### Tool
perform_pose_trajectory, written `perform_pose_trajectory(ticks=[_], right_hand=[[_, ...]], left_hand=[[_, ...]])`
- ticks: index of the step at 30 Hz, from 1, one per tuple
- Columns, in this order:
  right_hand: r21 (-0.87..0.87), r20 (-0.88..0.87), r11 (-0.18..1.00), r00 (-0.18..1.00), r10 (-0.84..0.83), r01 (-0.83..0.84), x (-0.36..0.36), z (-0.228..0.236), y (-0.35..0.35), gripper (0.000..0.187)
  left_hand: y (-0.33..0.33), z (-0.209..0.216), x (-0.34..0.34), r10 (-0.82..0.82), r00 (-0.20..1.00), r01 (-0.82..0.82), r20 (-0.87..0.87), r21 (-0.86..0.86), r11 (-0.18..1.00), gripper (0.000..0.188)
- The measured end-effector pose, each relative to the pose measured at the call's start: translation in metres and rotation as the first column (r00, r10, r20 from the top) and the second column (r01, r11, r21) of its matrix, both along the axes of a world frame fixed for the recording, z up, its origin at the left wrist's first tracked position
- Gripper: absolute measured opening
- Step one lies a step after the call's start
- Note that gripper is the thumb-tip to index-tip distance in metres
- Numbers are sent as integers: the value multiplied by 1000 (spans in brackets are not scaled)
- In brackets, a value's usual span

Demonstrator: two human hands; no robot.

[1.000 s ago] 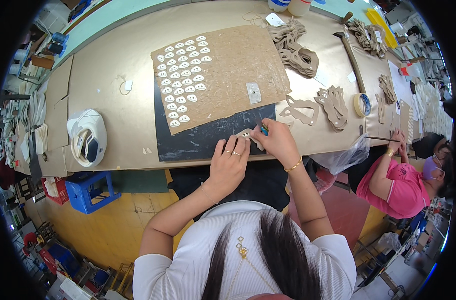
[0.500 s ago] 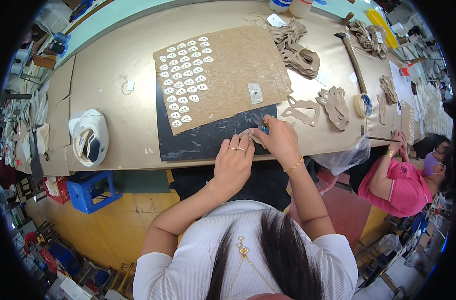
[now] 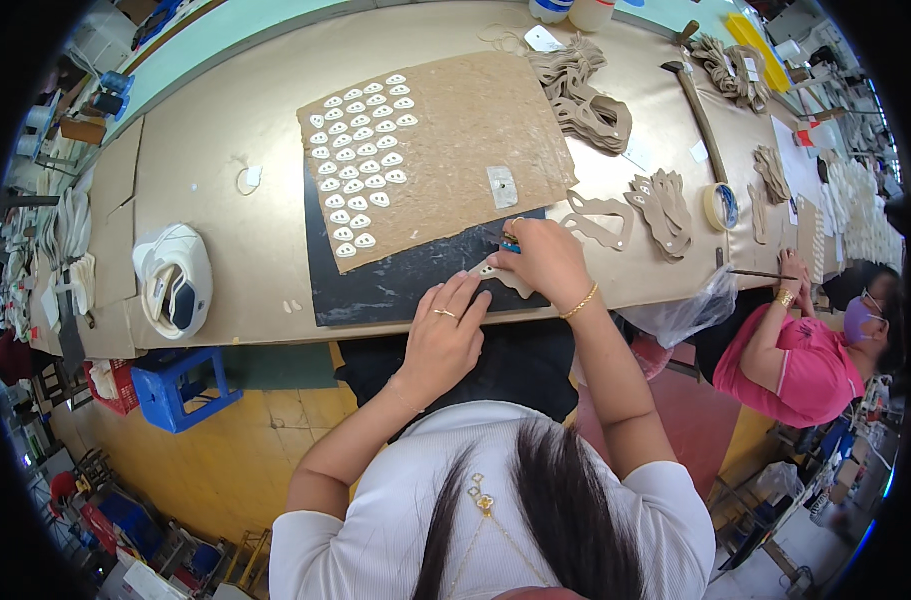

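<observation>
**Both hands on a beige cut piece at the near edge of the bench**

I see the long bench [image 3: 225,230] running left to right. On it a black mat [image 3: 395,285] lies under a brown board [image 3: 465,140] carrying rows of small white pieces [image 3: 360,165]. A white shoe [image 3: 173,280] sits to the left. My left hand [image 3: 443,335] lies flat, fingers pressing the beige cut piece [image 3: 495,278] onto the mat's near edge. My right hand [image 3: 537,258] is clenched around a small blue tool [image 3: 510,243] at the piece's far end. Further right, a tape roll [image 3: 720,206] lies near another person's hand [image 3: 790,275].
</observation>
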State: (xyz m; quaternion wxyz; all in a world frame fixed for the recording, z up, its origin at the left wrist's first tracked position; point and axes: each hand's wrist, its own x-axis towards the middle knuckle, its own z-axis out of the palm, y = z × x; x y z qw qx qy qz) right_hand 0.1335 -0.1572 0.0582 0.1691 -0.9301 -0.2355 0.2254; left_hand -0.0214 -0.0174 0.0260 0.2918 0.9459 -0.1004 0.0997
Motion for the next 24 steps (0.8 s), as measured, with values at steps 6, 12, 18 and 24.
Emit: perform_pose_trajectory(ticks=[6, 12, 18, 24], right_hand=[[-22, -62, 1000, 998, 13, -14, 5, 1, 2, 38], [36, 105, 997, 992, 67, -71, -5, -9, 2, 35], [-62, -12, 981, 983, 185, -185, 9, 2, 11, 33], [343, -67, 938, 997, -29, 50, 23, -13, -24, 33]], left_hand=[[-11, 10, 2, 0, 998, 12, -70, 176, 984, 47], [-24, 20, 4, 6, 998, 15, -65, 317, 948, 35], [-25, 17, 2, -6, 998, 32, -70, 367, 930, 38], [-26, 3, 10, 67, 995, -49, -78, 211, 976, 51]])
